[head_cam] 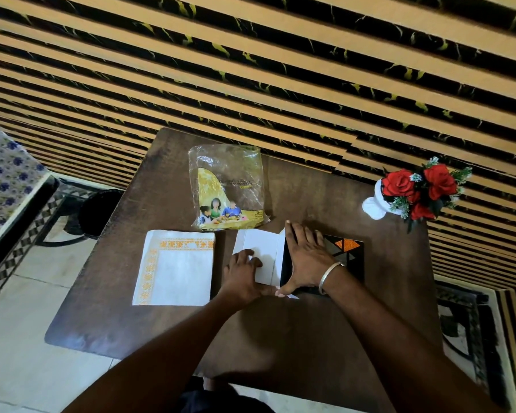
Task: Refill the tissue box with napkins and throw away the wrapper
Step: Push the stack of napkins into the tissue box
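Head view:
- Tissue box (344,251): black with orange triangles, lying on the desk (280,323), its white end flap (258,256) folded out toward my left.
- My right hand (306,257): fingers spread flat over the box's open end, pinning it, gripping nothing.
- My left hand (242,274): fingers curled down onto the flap, pressing it; I could not tell whether it pinched an edge.
- Napkins (175,268): white stack with an orange border, loose on the desk, just left of the flap, not yet in the box.
- Wrapper (228,189): empty clear plastic, beyond the box, not yet binned.
- Risk, as I judged: the flap could crease or tear under hard pressing; the box could slide on the smooth top; the light wrapper could drift off the edge.
- Surface: dark brown wood, rounded corners.
- Room: striped carpet, pale floor tiles, a dark bin (100,211) at the left, red artificial roses (420,189) at the right.
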